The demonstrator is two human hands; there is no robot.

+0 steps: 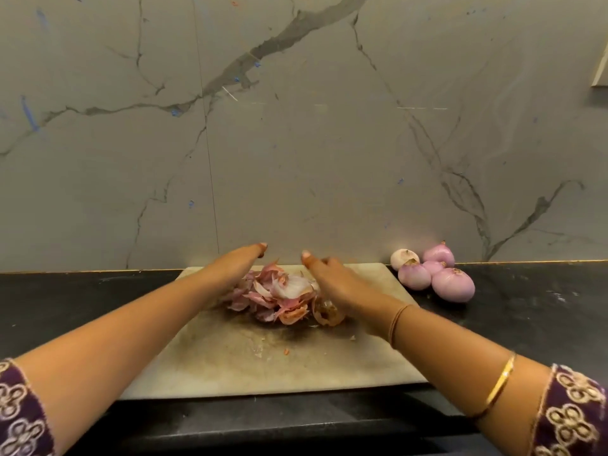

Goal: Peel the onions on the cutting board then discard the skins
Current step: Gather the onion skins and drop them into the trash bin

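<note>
A heap of pink and brown onion skins (283, 297) lies on the far half of a pale, stained cutting board (263, 366). My left hand (230, 268) stands on edge against the heap's left side, fingers straight. On the right side of the heap is my right hand (332, 284), fingers extended, touching the skins. Both hands flank the pile. Several peeled purple onions (434, 274) sit on the black counter just right of the board, against the wall.
The black counter (526, 307) runs left and right of the board. A grey marbled wall (296, 143) rises directly behind the board. Small skin scraps (286, 352) dot the board's middle. The counter's front edge lies just below the board.
</note>
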